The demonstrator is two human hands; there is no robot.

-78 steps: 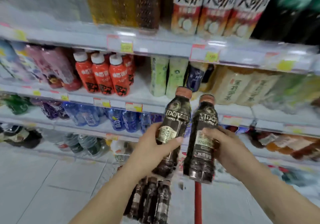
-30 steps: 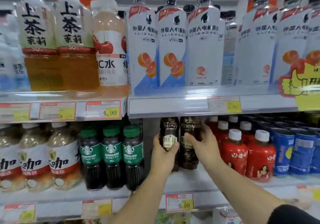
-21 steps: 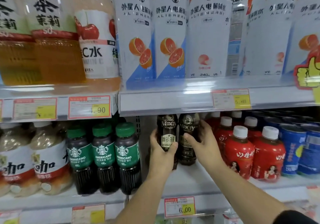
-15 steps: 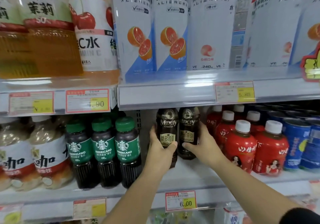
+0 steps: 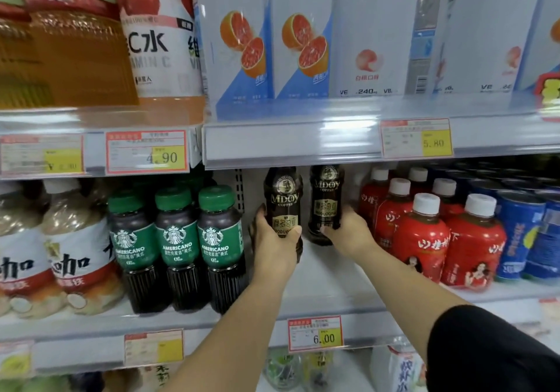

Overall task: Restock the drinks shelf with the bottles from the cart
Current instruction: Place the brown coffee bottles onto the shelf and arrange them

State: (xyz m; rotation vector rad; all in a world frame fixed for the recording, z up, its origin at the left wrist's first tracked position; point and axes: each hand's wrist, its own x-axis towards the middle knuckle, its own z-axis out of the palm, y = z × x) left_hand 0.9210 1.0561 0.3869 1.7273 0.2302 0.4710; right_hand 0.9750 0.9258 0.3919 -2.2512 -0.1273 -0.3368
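Note:
Two dark MDOY coffee bottles stand upright in the gap of the middle shelf (image 5: pixel 321 282). My left hand (image 5: pixel 274 240) is wrapped around the lower half of the left coffee bottle (image 5: pixel 283 202). My right hand (image 5: pixel 348 231) grips the right coffee bottle (image 5: pixel 325 197), which sits a little deeper in. Their caps are hidden behind the upper shelf's front rail (image 5: pixel 291 141). The cart is out of view.
Green-capped Americano bottles (image 5: pixel 219 240) stand just left of the gap, red white-capped bottles (image 5: pixel 421 234) just right, then blue cans (image 5: pixel 521 234). Tall white cartons (image 5: pixel 239 43) fill the shelf above. A 6.00 price tag (image 5: pixel 315 334) hangs below the gap.
Both hands carried the two coffee bottles from low over the cart up into the middle-shelf gap. In the last second they pushed them slightly deeper, and the view came closer.

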